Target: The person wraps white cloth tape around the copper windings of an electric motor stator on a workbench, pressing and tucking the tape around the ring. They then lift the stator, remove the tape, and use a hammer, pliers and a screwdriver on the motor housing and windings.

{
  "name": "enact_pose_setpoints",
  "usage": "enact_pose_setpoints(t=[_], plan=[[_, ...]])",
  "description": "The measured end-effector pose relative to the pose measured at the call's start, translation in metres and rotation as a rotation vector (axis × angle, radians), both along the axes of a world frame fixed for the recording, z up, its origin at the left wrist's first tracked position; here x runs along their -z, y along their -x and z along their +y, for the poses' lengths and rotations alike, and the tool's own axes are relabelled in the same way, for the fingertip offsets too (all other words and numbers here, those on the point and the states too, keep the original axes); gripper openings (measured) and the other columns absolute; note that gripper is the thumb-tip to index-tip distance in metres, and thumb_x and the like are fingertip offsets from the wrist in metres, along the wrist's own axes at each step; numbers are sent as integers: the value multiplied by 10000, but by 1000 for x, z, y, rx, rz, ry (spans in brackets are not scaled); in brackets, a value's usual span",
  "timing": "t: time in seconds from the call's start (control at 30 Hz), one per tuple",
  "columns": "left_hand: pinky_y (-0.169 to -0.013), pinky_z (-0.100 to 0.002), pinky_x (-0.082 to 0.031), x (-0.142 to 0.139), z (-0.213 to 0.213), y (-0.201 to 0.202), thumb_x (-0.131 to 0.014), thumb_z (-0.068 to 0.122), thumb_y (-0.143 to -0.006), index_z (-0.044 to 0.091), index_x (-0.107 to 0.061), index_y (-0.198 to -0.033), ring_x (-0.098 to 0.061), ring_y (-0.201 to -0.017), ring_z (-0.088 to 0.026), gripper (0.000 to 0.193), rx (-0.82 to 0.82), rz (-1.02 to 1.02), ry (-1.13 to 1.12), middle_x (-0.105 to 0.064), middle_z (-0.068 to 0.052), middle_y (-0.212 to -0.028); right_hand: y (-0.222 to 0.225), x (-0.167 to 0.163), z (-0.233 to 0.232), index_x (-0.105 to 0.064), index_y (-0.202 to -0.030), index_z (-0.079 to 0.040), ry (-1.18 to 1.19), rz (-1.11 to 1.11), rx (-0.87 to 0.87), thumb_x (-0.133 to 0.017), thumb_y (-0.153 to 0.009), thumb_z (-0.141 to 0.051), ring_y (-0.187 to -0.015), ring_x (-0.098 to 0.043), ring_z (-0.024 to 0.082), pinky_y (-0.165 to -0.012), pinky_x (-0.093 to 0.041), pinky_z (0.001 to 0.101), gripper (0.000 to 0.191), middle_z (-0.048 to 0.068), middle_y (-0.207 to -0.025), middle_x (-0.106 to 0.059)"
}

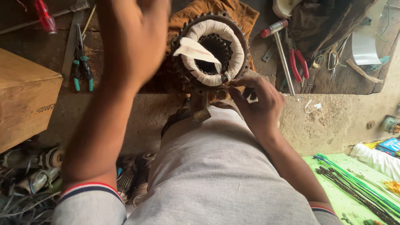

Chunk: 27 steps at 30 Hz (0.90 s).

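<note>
A round motor stator (213, 50) with toothed metal laminations lies on an orange cloth (233, 12) at the bench edge. Its winding is wrapped in white cloth tape, and a loose tape end (196, 49) sticks out across the bore. My right hand (255, 104) pinches the winding's lower right rim, fingers closed on the tape. My left hand (134, 39) is raised and blurred above the stator's left side; whether it holds the tape end I cannot tell.
Green-handled pliers (82, 68) lie left on the bench beside a wooden box (25, 96). A hammer (281, 50), red-handled pliers (298, 64) and scissors (331, 56) lie right. Wire bundles (354, 183) rest on a green surface at lower right. Motor parts (37, 171) sit lower left.
</note>
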<state>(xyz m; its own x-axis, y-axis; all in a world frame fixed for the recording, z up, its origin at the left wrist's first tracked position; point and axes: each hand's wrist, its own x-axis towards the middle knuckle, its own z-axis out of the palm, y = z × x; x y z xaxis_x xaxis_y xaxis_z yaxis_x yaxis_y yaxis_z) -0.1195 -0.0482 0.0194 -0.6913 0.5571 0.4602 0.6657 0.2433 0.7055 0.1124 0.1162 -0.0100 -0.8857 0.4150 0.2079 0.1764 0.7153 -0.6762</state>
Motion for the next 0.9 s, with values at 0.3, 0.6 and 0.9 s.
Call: enact_pose_setpoints(t=[0.3, 0.6, 0.9], plan=[[-954, -344, -504, 22, -2, -88, -662, 38, -1080, 82, -535, -1073, -601, -1126, -208, 134, 91, -85, -87, -583, -70, -1184, 6, 2, -3, -674, -1013, -70, 6, -31, 1, -872, -845, -46, -701, -651, 63, -603, -506, 225, 261, 21, -926, -721], [-1011, -467, -377, 29, 7, -129, -759, 401, -977, 116, -691, -1093, -495, -1181, -269, 316, -64, 144, 152, -595, -71, -1221, 24, -41, 46, -568, -1136, -1, 601, 132, -37, -750, -1064, 4, -898, -667, 56, -794, -525, 178, 196, 59, -1062, -713], [-1046, -437, -361, 48, 12, -140, -810, 357, -957, 164, -766, -993, -470, -1187, -228, 202, -67, -56, 116, -580, -13, -1162, 3, -8, 25, -719, -1168, 6, 382, -220, -153, -683, -1033, -88, -891, -626, 104, -739, -482, 245, 169, 62, -1029, -662]])
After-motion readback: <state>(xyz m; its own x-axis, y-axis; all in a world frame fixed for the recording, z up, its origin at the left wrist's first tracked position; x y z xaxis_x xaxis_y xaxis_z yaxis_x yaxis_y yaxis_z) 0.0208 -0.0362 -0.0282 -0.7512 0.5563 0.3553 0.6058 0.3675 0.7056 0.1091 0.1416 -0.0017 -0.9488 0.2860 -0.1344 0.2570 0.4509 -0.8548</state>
